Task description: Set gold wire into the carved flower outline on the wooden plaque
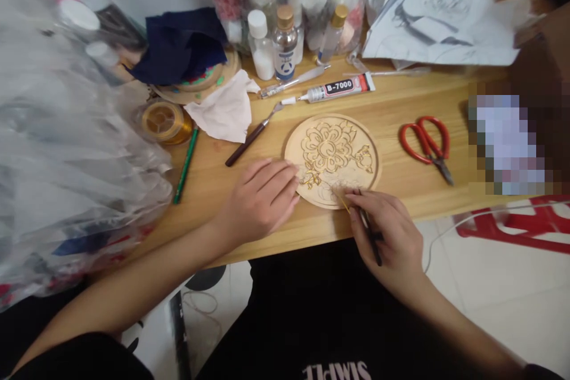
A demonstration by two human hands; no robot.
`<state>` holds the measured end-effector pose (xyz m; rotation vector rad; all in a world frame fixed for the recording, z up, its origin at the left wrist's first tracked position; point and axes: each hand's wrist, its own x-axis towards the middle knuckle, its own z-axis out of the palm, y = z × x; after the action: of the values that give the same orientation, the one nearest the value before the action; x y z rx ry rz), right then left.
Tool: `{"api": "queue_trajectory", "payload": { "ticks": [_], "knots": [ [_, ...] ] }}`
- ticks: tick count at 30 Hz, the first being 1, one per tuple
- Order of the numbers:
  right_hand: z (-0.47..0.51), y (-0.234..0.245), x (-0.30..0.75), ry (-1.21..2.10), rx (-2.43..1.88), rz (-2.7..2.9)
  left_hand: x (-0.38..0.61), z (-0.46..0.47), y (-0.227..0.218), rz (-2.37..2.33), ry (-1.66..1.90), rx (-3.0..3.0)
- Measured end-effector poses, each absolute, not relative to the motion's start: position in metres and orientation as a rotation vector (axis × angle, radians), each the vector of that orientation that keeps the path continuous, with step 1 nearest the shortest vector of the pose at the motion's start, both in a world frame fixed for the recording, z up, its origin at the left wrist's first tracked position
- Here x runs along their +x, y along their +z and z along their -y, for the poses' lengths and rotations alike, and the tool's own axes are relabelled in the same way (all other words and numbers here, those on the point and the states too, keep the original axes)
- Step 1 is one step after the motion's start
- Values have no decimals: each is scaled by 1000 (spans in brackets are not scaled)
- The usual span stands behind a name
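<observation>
A round wooden plaque (377,160) with a raised rim lies on the table. Gold wire outlines of a flower (327,148) and a smaller motif cover its upper part, and faint pencil lines show lower down. My left hand (267,199) lies with fingers stretched over the plaque's left edge, holding nothing I can see. At the lower right edge, my right hand (389,237) is closed around dark tweezers (369,228). Their tips are partly hidden by my fingers. A thin piece of gold wire (344,200) shows beside those fingers, over the pencilled area.
Red-handled pliers (425,142) lie to the right, near a blurred-out phone-like shape (510,142). Behind the plaque are a glue tube (341,88), a craft knife (294,81) and bottles (285,44). A spatula (253,136), green pencil (186,166) and wire spool (164,122) are left.
</observation>
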<state>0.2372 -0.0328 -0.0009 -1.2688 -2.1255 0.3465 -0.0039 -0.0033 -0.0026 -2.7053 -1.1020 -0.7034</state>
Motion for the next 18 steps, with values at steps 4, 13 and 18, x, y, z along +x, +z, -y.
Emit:
{"api": "queue_trajectory", "payload": {
  "ticks": [4, 13, 18],
  "knots": [
    [29, -3, 235, 298, -1279, 2076, -5, 6, -9, 1133, -759, -2703],
    [17, -8, 228, 220, -1318, 2083, -6, 5, -8, 1166, -736, -2729],
    [14, -11, 229, 185, -1284, 2137, -7, 5, -8, 1137, -768, -2766]
  ]
}}
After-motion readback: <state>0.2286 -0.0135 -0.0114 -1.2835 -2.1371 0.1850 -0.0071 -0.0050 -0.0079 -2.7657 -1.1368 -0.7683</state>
